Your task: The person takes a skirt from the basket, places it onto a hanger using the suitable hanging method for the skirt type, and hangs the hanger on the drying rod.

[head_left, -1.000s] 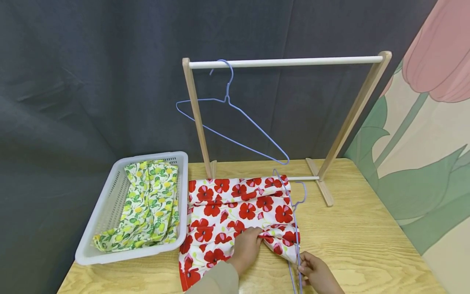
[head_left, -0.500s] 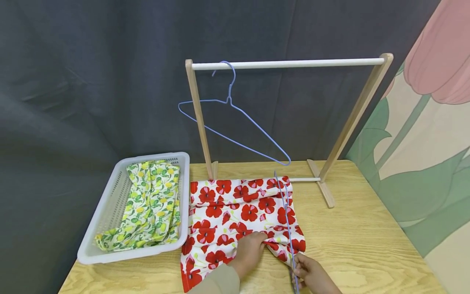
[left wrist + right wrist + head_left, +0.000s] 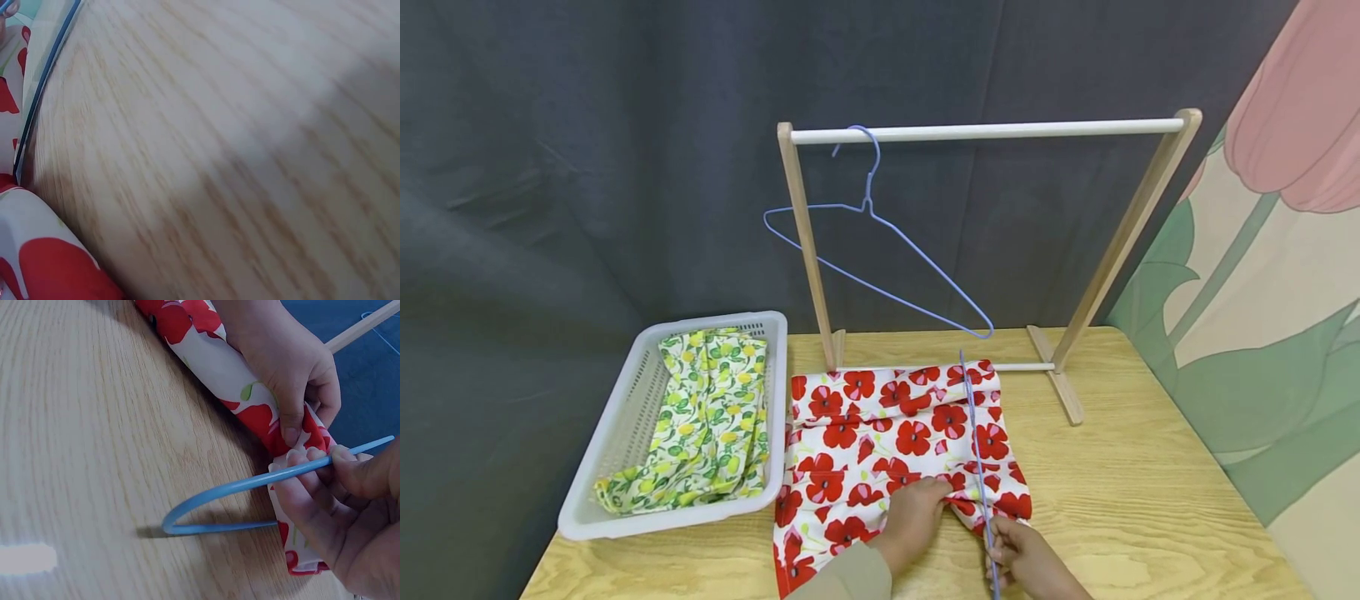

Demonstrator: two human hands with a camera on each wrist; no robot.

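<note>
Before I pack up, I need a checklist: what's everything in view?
Curtain: 1, dark grey, back
Mural: 1, pink and green, right
Table: 1, tan, below
Rack: 1, tan and white, on table
Basket: 1, white, table's left
Lemon cloth: at least 1, yellow-green, in basket
Poppy cloth: 1, red and white, on table
Hung hanger: 1, blue, on rack
Held hanger: 1, blue, by poppy cloth
Left sleeve: 1, beige, bottom centre
Left hand: 1, bare, gripping poppy cloth
Right hand: 1, bare, pinching held hanger

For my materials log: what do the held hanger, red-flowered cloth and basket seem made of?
Held hanger: glossy blue, plastic or coated wire by its shine.
Red-flowered cloth: matte fabric, perhaps cotton, given its soft folds.
Basket: dull white, perforated like moulded plastic, probably.
</note>
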